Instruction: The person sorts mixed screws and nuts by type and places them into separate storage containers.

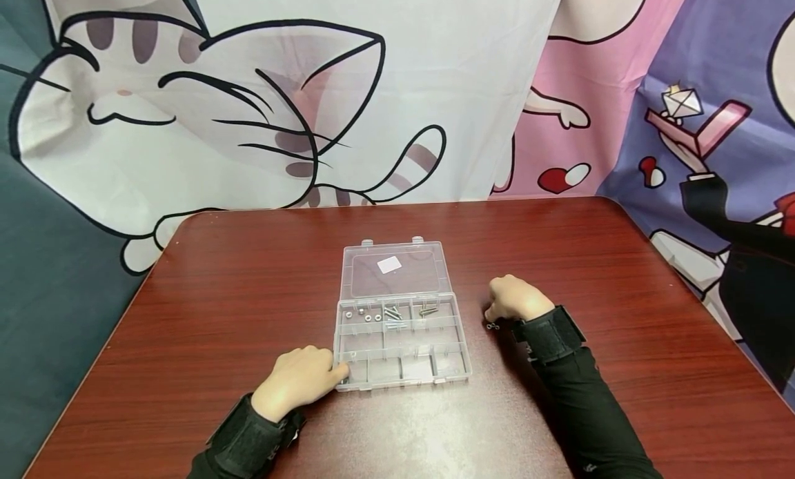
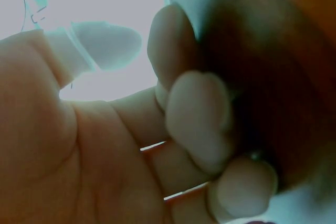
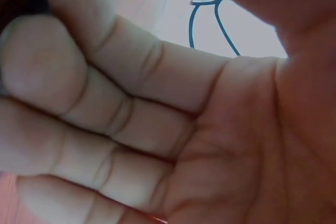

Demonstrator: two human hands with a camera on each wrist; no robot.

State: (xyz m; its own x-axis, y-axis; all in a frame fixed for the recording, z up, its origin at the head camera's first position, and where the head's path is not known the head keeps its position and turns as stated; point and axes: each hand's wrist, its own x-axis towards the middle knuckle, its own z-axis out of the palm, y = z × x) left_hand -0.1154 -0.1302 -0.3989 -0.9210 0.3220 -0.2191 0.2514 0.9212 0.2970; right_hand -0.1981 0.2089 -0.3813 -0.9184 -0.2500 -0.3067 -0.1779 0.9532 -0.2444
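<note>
A clear plastic compartment box (image 1: 400, 358) lies on the table, its lid (image 1: 400, 272) folded back and a white label on it. In its far row of compartments sit several metal nuts (image 1: 368, 318) and several screws (image 1: 393, 313). My left hand (image 1: 303, 374) rests at the box's near left corner, thumb on the edge, fingers loosely bent in the left wrist view. My right hand (image 1: 517, 298) is lowered to the table right of the box, fingers bent, beside small metal nuts (image 1: 493, 326). The tips of its thumb and index finger are hidden.
The reddish-brown wooden table (image 1: 248, 279) reaches back to a hanging cloth (image 1: 435, 85) with cartoon drawings. Its right edge slants away beside a purple part of the cloth. Black bands wrap both wrists.
</note>
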